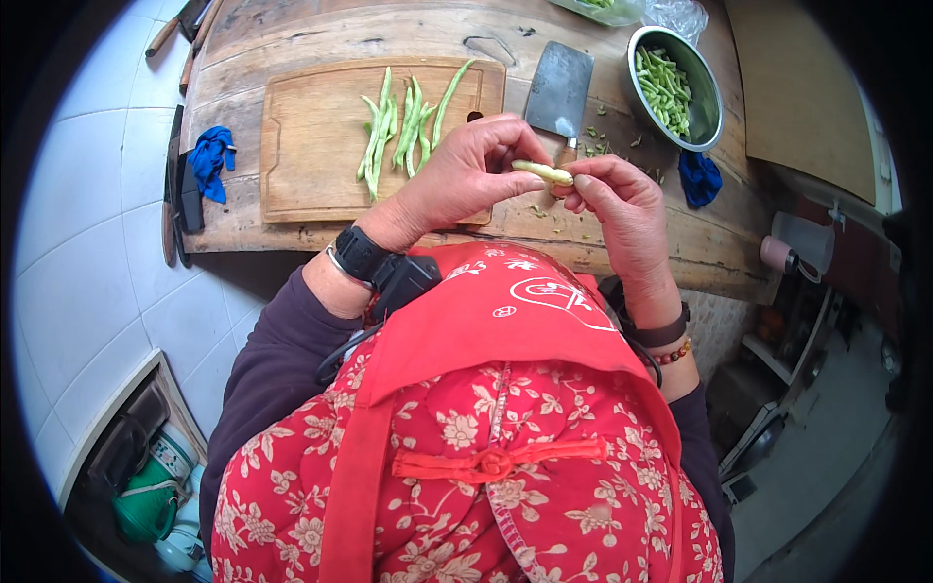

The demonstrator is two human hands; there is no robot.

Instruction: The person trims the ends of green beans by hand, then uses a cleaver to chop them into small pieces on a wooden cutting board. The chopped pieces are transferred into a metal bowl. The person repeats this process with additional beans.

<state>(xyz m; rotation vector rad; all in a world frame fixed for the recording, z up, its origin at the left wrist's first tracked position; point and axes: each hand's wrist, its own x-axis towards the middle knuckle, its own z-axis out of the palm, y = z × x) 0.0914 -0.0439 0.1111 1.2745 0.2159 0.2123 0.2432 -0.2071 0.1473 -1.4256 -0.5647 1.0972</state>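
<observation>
A pale green bean [541, 171] is held between both hands above the table's front edge. My left hand [470, 167] grips its left part between thumb and fingers, over the right side of the wooden cutting board [313, 146]. The thumb and fingertips of my right hand [619, 200] pinch the bean's right end. Several long green beans [379, 135] lie on the board, some partly hidden behind my left hand. Just beyond my hands rests a cleaver [560, 87], its wooden handle partly covered by my fingers.
A steel bowl [711, 120] at the right holds cut bean pieces [663, 91]. Bean scraps [598, 142] lie beside the cleaver. Blue cloths [211, 162] sit at both sides of the wooden table [321, 33]. Clear plastic bags [674, 18] lie at the back.
</observation>
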